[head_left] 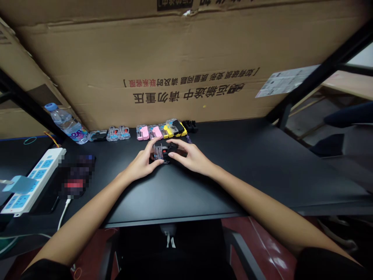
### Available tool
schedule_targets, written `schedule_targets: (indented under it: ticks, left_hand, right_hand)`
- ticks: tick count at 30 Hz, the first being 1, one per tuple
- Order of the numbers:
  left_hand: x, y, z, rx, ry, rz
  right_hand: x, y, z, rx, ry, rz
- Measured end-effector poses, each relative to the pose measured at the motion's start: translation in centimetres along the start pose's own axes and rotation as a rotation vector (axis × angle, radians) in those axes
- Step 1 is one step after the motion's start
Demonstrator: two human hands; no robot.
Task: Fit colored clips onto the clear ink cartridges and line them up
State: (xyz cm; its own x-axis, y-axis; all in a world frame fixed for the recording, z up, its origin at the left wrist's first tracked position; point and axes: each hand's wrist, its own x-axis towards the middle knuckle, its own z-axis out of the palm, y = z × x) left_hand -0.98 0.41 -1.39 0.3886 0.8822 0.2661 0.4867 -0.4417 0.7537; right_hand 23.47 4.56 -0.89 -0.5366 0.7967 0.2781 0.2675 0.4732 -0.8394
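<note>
My left hand is closed on the left side of a small clear plastic case, with thumb and fingers at its edges. A dark part and a red-orange spot show at the case's right side. My right hand pinches a black plastic piece against that side; whether the two are joined, I cannot tell. Both hands are low over the black desk. Behind them stands a row of similar small cases: clear ones, pink ones and yellow-and-black ones. Black pieces lie at the row's right end.
A water bottle leans at the back left. A white power strip and a blurred-out phone-like device with a white cable lie on the left. A cardboard panel walls the back; black frame posts flank it.
</note>
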Motion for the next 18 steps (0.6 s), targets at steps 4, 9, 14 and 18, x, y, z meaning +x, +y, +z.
schedule_targets:
  ticks: [4, 9, 14, 18]
  left_hand:
    - [0.0, 0.2, -0.2, 0.052, 0.002, -0.016]
    - [-0.2, -0.1, 0.1, 0.034, 0.004, -0.043]
    - [-0.4, -0.4, 0.6, -0.069, 0.008, -0.021]
    - [-0.4, -0.5, 1.0, -0.157, 0.008, -0.021]
  right_hand:
    - [-0.1, 0.1, 0.1, -0.018, -0.008, -0.016]
    - [-0.5, 0.2, 0.8, 0.011, 0.004, -0.021]
    - [-0.6, 0.9, 1.5, 0.175, -0.044, 0.050]
    - [-0.6, 1.8, 2.2, 0.273, -0.045, 0.101]
